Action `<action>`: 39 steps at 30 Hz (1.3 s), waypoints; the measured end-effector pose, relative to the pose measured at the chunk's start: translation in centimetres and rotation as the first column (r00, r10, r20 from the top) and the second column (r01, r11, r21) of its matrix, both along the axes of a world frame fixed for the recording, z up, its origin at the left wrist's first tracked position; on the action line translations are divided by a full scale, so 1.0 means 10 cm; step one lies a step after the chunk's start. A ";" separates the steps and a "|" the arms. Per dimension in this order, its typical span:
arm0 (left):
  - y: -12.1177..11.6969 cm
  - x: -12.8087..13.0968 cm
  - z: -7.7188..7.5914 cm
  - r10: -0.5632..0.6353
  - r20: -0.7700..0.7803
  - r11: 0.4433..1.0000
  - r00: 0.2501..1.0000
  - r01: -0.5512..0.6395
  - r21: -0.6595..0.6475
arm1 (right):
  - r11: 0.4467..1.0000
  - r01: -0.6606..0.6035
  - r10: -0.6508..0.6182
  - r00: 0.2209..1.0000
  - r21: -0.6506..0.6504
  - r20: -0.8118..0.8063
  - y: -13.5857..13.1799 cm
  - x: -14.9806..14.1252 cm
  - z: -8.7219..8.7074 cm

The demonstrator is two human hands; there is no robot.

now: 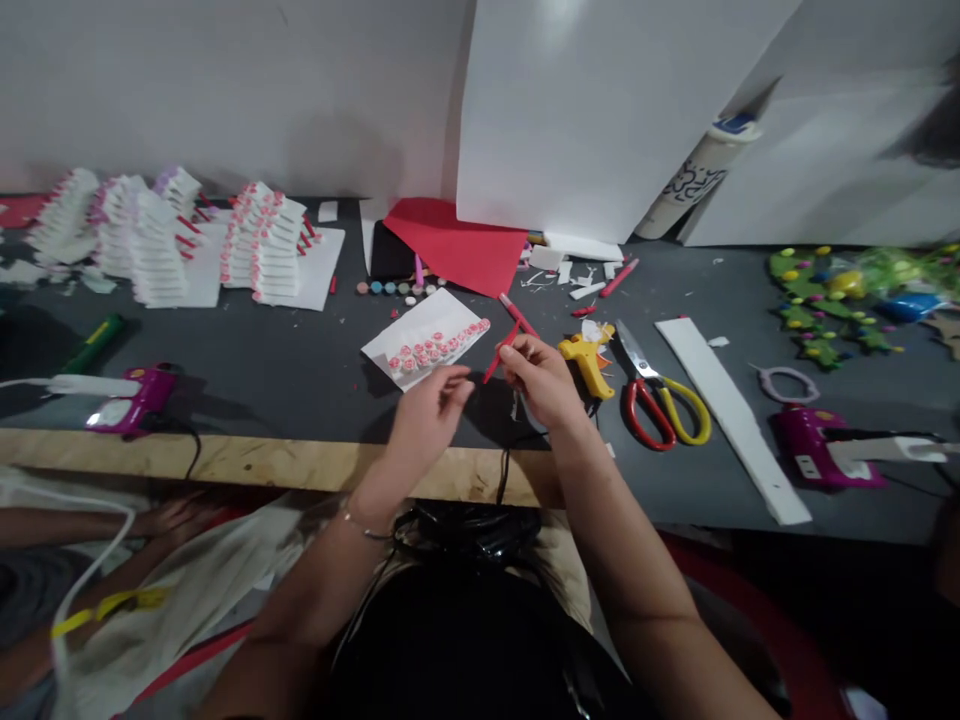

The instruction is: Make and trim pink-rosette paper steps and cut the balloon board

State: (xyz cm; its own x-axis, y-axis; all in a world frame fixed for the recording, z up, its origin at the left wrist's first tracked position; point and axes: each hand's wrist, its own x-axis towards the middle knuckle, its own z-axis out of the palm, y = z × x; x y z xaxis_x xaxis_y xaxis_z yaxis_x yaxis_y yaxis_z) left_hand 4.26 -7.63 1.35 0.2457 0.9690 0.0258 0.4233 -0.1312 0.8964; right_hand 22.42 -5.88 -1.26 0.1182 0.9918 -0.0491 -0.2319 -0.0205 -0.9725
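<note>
My right hand point(541, 380) is closed in a pinch on a thin red stick point(501, 352) that slants up from its fingers over the dark table point(300, 370). My left hand point(433, 410) hovers just left of it, fingers curled together near the stick's lower end; whether it holds anything is hidden. Just behind both hands lies a white card point(420, 330) with a row of small pink and white pieces along its front edge. A yellow glue gun point(589, 358) lies right beside my right hand.
Red and yellow scissors point(660, 395) and a long white foam strip point(731, 410) lie to the right, then a purple glue gun point(814, 445). Another purple glue gun point(131, 398) sits at left. White stacked pieces point(157, 240) stand at the back left, red paper point(461, 250) behind centre. Another person's hand point(176, 515) shows at lower left.
</note>
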 end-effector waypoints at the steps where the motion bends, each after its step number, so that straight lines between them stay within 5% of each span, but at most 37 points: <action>1: 0.05 0.13 0.01 -0.037 0.044 0.998 0.998 0.039 -0.058 | 1.000 -0.016 0.016 1.000 0.001 0.011 -0.01 -0.02 0.01; 4: 0.19 0.37 -0.01 -0.074 0.133 0.978 0.988 0.099 -0.184 | 0.998 -0.056 0.054 0.992 0.009 0.113 -0.01 -0.03 0.07; 8: 0.11 0.24 -0.11 -0.070 0.053 0.978 0.996 0.079 -0.195 | 0.991 0.031 -0.078 0.918 0.127 0.389 0.07 0.20 0.20; 11: -0.09 -0.07 -0.19 -0.050 -0.167 0.999 0.985 0.048 -0.018 | 0.930 0.088 -0.327 0.641 0.356 0.695 0.12 0.39 0.29; 14: -0.23 -0.40 -0.25 -0.006 -0.396 0.966 0.918 0.108 0.235 | 0.905 -0.185 -0.291 0.385 0.382 0.876 0.09 0.38 0.24; 16: -0.25 -0.55 -0.28 0.028 -0.497 0.941 0.867 0.145 0.305 | 0.854 -0.444 -0.158 0.276 0.272 0.948 0.04 0.23 0.14; 18: -0.22 -0.62 -0.33 0.023 -0.556 0.932 0.831 0.183 0.312 | 0.804 -0.569 -0.098 0.161 0.173 0.982 0.00 0.05 0.02; 21: -0.13 -0.62 -0.41 -0.026 -0.565 0.924 0.825 0.235 0.301 | 0.825 -0.557 -0.110 0.012 0.098 0.994 -0.02 -0.15 -0.09; 25: 0.04 -0.52 -0.51 -0.105 -0.498 0.920 0.861 0.274 0.280 | 0.872 -0.481 -0.127 -0.050 0.087 0.991 -0.03 -0.14 -0.11; 29: 0.15 -0.40 -0.48 -0.124 -0.421 0.936 0.899 0.247 0.251 | 0.907 -0.406 -0.142 -0.037 0.115 0.989 -0.03 -0.03 -0.10; 32: 0.11 -0.33 -0.41 -0.041 -0.346 0.965 0.937 0.127 0.229 | 0.919 -0.361 -0.142 0.073 0.159 0.987 -0.06 0.02 -0.08; 34: 0.07 -0.30 -0.37 0.012 -0.278 0.987 0.960 0.033 0.155 | 0.931 -0.306 -0.128 0.240 0.200 0.962 -0.11 0.02 -0.06; 36: 0.03 -0.27 -0.34 0.040 -0.219 0.998 0.975 -0.027 0.061 | 0.937 -0.285 -0.037 0.491 0.201 0.870 -0.16 0.00 -0.05; 39: 0.03 -0.22 -0.32 0.035 -0.200 0.999 0.979 -0.031 0.022 | 0.946 -0.300 0.185 0.809 0.121 0.557 -0.18 -0.06 -0.07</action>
State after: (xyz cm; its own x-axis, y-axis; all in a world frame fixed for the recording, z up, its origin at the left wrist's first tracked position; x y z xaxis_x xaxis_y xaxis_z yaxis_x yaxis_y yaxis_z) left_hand 2.06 -7.36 -1.84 0.2155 0.9765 -0.0025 0.5983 -0.1300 0.7906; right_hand 21.77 -7.64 -1.94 -0.1770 0.9733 0.1461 0.3096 0.1960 -0.9305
